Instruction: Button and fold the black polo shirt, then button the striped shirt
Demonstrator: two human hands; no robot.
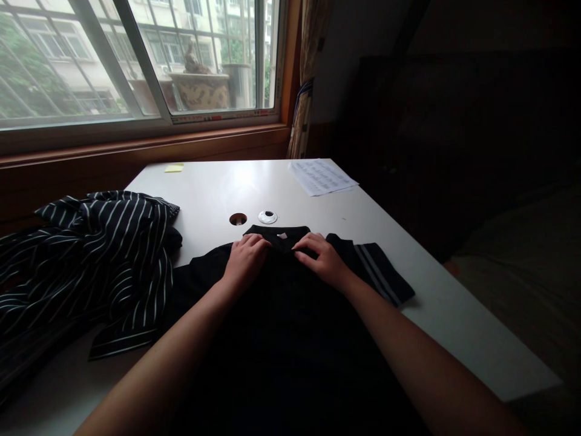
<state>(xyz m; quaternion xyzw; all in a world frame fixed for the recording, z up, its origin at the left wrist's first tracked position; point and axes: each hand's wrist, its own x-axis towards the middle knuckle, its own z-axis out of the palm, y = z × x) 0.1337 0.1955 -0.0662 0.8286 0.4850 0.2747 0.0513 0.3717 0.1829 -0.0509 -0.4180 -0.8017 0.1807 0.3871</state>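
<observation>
A black collared shirt [290, 315] lies spread on the white table, its collar towards the far side and a small pale label inside the neck. Two grey stripes cross its right sleeve [379, 272]. My left hand [248, 257] pinches the left side of the collar, fingers bent over the cloth. On the opposite side of the neck opening, my right hand [320, 257] grips the other collar edge between thumb and fingers. The shirt's lower part is very dark and partly hidden by my forearms.
A heap of black-and-white striped clothing [131, 242] covers the table's left side. Printed papers [322, 177] lie at the far right, a yellow sticky note [174, 168] at the far left. A cable hole [238, 219] and a round silver cap [267, 217] sit beyond the collar.
</observation>
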